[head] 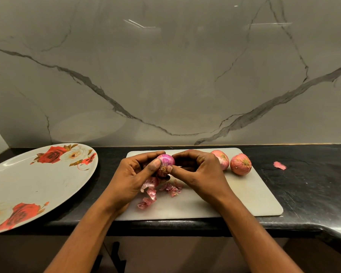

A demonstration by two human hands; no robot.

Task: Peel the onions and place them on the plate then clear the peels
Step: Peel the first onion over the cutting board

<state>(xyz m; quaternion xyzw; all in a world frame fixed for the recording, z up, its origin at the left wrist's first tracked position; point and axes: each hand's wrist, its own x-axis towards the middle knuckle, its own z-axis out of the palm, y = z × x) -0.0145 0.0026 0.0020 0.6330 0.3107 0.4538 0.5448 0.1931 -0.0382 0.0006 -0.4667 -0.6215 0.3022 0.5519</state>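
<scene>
Over the cutting board (pixel 244 201) | partly peeled red onion (pixel 165 160) held in left hand (pixel 132 174), root end pinched by right hand (pixel 201 172) | peels (pixel 152 192) heaped beneath | two unpeeled onions (pixel 241 164) left | floral plate (pixel 37 186) bare; one stray peel (pixel 280 165) noted on countertop (pixel 313 186).

Black counter (pixel 303 186) carries rose-print plate (pixel 28 186), grey cutting board (pixel 244 196), stray peel (pixel 279 165) right.

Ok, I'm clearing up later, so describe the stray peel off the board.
Find the white cutting board on the black counter. Right of it lies one pink peel. Unlike the pile of peels on the board, it lies alone on the counter.
</scene>
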